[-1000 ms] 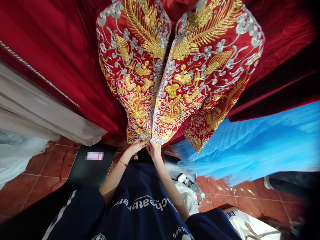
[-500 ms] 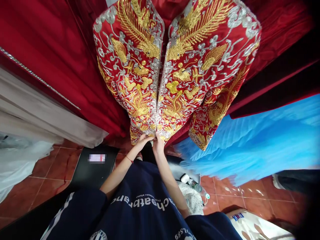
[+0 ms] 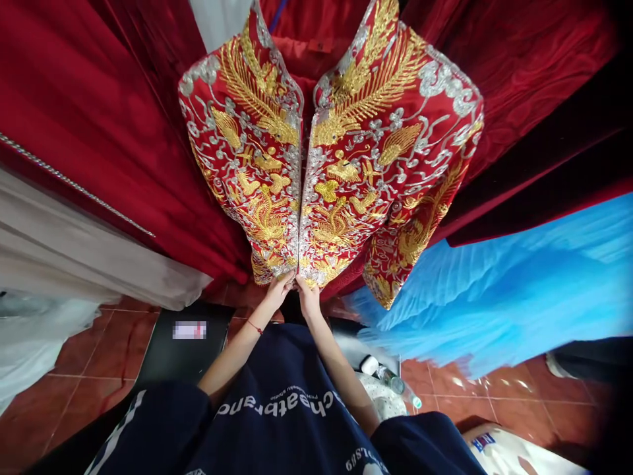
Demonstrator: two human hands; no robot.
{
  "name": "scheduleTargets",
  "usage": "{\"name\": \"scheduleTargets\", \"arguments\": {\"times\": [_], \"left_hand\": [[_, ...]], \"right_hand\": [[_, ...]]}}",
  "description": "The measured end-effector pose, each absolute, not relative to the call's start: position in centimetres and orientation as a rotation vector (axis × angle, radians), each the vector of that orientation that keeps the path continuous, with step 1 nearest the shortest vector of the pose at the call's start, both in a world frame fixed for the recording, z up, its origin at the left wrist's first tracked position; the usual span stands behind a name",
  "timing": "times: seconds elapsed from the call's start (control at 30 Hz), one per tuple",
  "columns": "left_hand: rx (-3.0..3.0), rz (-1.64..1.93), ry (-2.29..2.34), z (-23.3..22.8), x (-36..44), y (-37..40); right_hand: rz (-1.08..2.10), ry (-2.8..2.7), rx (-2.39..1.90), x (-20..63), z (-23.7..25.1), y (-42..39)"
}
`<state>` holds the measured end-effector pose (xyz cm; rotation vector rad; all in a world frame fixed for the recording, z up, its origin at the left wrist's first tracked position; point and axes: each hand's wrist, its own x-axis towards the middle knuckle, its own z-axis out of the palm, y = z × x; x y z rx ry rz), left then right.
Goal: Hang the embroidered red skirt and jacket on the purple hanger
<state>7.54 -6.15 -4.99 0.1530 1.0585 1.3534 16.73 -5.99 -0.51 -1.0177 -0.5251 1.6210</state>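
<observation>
White cloth (image 3: 74, 264) and red drape (image 3: 99, 132) at far left; centre, the jacket (image 3: 316, 171) hangs straight ahead of and above the hands, long axis vertical, front opening a seam running down to the hem. Left hand (image 3: 277, 292) pinches the left panel's bottom corner, right hand (image 3: 307, 297) pinches the right panel's corner, both narrow, knuckles almost touching at the seam, equally near. Blue fabric (image 3: 519, 284) spreads just right of the jacket; a bottle (image 3: 395, 386) lies on the floor tiles (image 3: 99, 356) below it.
</observation>
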Motion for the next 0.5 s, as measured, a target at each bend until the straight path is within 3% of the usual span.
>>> {"name": "scheduleTargets", "arguments": {"times": [0.5], "left_hand": [[0.199, 1.463, 1.254, -4.2, 9.7, -6.0]], "right_hand": [[1.455, -0.785, -1.253, 15.6, -2.0, -4.1]]}}
